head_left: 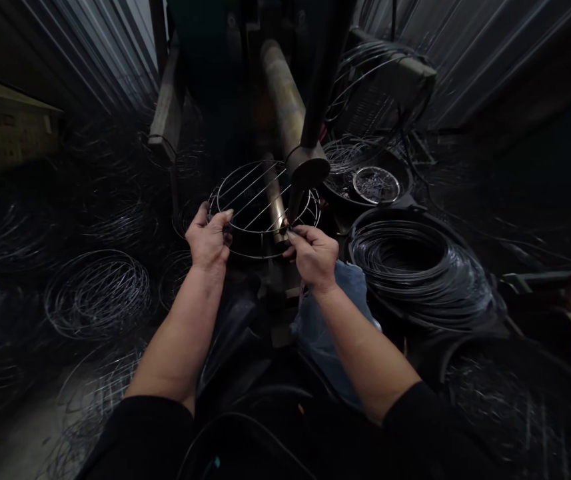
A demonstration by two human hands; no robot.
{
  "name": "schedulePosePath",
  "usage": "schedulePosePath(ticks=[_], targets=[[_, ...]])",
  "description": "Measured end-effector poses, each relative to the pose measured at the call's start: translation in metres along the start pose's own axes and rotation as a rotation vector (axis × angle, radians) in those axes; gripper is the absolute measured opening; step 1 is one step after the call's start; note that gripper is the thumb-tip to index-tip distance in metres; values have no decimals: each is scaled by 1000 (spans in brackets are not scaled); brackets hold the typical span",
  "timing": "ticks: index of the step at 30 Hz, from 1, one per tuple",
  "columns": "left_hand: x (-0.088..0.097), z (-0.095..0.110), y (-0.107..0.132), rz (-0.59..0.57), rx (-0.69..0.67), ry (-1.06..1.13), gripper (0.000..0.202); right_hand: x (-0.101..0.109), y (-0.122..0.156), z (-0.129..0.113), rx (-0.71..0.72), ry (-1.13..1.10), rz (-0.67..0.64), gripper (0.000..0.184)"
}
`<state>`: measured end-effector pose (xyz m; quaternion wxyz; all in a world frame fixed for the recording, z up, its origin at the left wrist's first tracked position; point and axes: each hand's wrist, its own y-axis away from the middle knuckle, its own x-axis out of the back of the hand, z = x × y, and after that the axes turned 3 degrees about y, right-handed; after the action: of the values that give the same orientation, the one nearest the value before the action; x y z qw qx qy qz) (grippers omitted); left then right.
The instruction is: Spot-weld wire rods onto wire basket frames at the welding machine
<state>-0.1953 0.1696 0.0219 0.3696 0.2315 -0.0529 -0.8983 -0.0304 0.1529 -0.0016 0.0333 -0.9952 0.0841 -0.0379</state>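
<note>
A round wire rack (250, 193) with parallel cross wires sits over the lower arm (275, 200) of a welding machine, under the upper electrode head (308, 167). My left hand (209, 237) is closed on the rack's left rim. My right hand (312, 253) pinches the rack's front right rim beside the electrode tip. Both forearms are bare, with black sleeves near the camera.
A thick stack of dark wire rings (410, 267) lies to the right. A black basin (370, 180) behind it holds a small dish with small metal pieces. Finished wire racks (98, 290) are heaped on the left. Corrugated metal walls stand behind.
</note>
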Motion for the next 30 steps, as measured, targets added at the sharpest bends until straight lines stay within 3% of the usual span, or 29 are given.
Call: schedulePosePath(ticks=[5, 11, 16, 24, 30], targets=[[0, -3, -3, -9, -1, -8, 79, 7, 0, 3, -5, 24, -68, 23], [0, -4, -4, -12, 14, -1, 79, 17, 5, 9, 151, 251, -64, 17], [-2, -2, -3, -2, 25, -6, 81, 17, -2, 9, 95, 194, -118, 17], [-2, -2, -2, -11, 32, 5, 81, 16, -5, 12, 123, 153, -156, 17], [-2, -3, -4, -8, 13, -36, 65, 18, -11, 9, 140, 161, -170, 9]])
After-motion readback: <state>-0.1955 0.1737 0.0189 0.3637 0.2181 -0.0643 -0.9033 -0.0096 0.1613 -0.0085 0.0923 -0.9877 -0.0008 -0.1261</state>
